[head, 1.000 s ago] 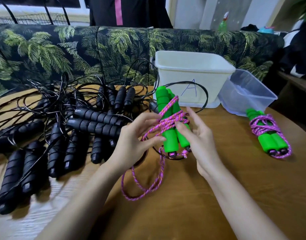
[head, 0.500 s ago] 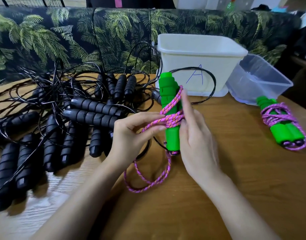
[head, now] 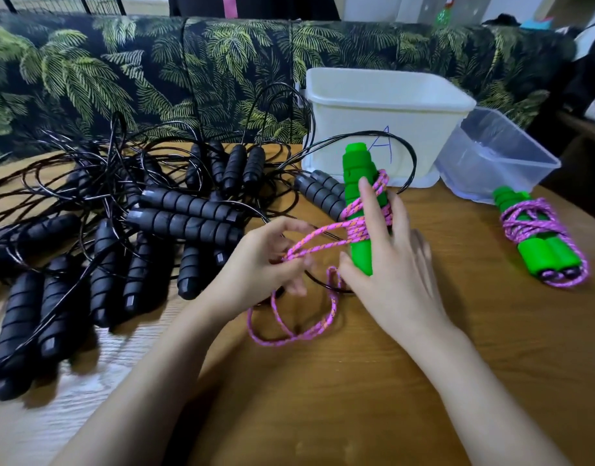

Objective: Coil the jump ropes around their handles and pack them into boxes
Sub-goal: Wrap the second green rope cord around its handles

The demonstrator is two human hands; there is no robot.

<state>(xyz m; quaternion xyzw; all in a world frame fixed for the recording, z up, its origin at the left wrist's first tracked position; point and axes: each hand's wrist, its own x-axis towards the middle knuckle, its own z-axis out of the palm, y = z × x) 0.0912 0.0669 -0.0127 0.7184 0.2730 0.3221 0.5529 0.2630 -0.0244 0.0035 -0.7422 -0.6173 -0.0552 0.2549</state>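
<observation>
Layout: green handles (head: 356, 183) stand nearly upright in the right hand (head: 393, 277), thumb and fingers (head: 367, 200) wrapped round them, in front of the white box (head: 424, 129); pink rope (head: 326, 228) leaves them sideways to the left hand (head: 259, 267), which pinches the doubled strand, so I'd guess the next wrap feeds from the left. Second handle's mostly hidden, and can't tell if the bottom ends touch the counter (head: 373, 398).

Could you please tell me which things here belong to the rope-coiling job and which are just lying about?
Job in hand: green handles held in the right hand; pink rope pinched by the left hand; coiled bundle; black jump ropes; white box marked A; clear box.
Lying about: palm-print sofa; dark cloth with a pink stripe.
</observation>
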